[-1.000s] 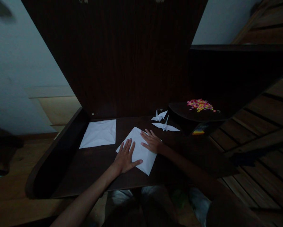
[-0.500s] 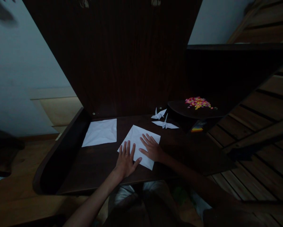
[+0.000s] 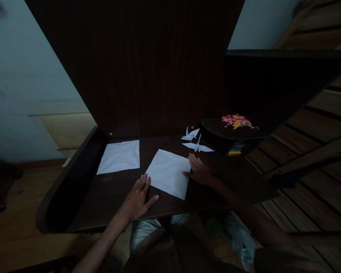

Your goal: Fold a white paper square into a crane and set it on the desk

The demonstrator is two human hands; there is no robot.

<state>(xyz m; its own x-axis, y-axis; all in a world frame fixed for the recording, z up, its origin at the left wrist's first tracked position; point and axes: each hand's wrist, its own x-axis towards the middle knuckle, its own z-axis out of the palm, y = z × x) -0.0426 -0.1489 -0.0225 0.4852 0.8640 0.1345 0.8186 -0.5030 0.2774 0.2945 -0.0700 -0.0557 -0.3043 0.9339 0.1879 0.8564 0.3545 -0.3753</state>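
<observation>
A white square sheet of paper (image 3: 168, 172) with faint creases lies turned at an angle on the dark desk. My left hand (image 3: 136, 199) rests at its left corner, fingers stretched out and thumb apart. At the right corner, my right hand (image 3: 200, 170) touches the edge with its fingers extended. Neither hand grips anything. Further left lies a second creased white sheet (image 3: 119, 156). Two folded white paper cranes stand behind the right corner: a rear crane (image 3: 190, 134) and a front crane (image 3: 198, 146) with spread wings.
Small pink, red and yellow pieces (image 3: 236, 121) lie heaped on a rounded shelf (image 3: 216, 129) at the right. Beneath it is a small rainbow-striped item (image 3: 235, 149). A raised side panel (image 3: 65, 189) bounds the desk on the left, and a tall dark panel (image 3: 153, 76) rises behind.
My hands have slid apart from the middle of the sheet, left hand to the left corner and right hand to the right corner, uncovering most of the paper. The view shifts slightly.
</observation>
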